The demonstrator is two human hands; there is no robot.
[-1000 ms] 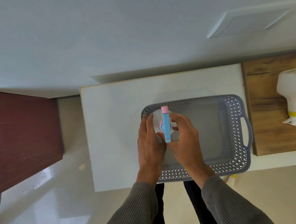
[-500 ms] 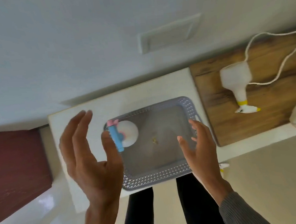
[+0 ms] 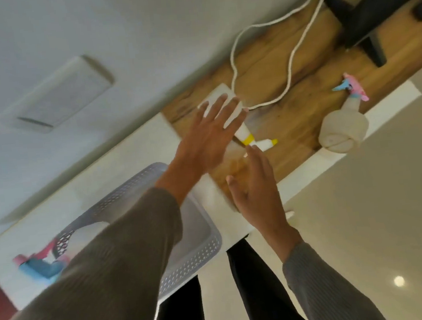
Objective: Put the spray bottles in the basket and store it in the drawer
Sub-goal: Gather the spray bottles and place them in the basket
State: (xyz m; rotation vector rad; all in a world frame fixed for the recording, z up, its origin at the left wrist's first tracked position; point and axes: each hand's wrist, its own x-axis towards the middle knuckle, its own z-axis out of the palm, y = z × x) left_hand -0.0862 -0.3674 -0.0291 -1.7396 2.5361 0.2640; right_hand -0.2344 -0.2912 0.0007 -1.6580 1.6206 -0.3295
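Step in hand, by judgement: fetching the second bottle. The left hand [image 3: 210, 136], fingers spread and empty, hovers over the lying yellow-collared spray bottle [image 3: 247, 138] on the wooden top [image 3: 298, 117], with the right hand [image 3: 256, 189], also open and empty, beside its nozzle. Next move: grip the body clear of the white cord [image 3: 289, 75] just beside it, then carry it to the grey basket [image 3: 193, 254], which has room beside the blue-and-pink sprayer [image 3: 38, 265]. A third sprayer [image 3: 343, 129] sits near the counter edge.
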